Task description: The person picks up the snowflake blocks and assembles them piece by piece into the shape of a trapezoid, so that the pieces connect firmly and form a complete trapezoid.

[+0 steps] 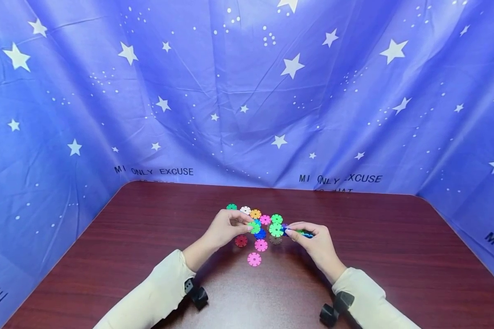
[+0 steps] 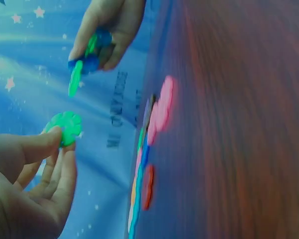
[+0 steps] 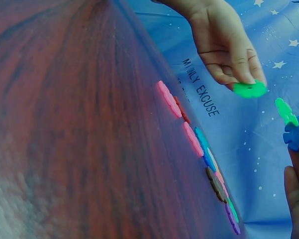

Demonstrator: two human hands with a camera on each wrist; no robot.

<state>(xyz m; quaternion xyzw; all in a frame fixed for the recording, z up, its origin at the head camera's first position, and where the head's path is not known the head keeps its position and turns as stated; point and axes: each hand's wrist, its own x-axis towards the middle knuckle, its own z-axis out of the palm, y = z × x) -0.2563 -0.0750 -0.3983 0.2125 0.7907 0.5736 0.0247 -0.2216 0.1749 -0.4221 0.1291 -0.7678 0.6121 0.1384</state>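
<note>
Between thumb and fingers, my left hand pinches a green notched plastic disc, raised above the table. My right hand grips a small joined piece made of notched discs, with a blue disc held at the fingers and a green disc sticking out toward the left hand. In the left wrist view more green and blue shows within the right hand's grip, partly hidden by the fingers. The two held pieces are apart, with a small gap between them.
Loose notched discs lie flat on the dark red table under and behind the hands: white, orange, red, brown, several pink and others. A blue star-patterned curtain surrounds the table's back and sides.
</note>
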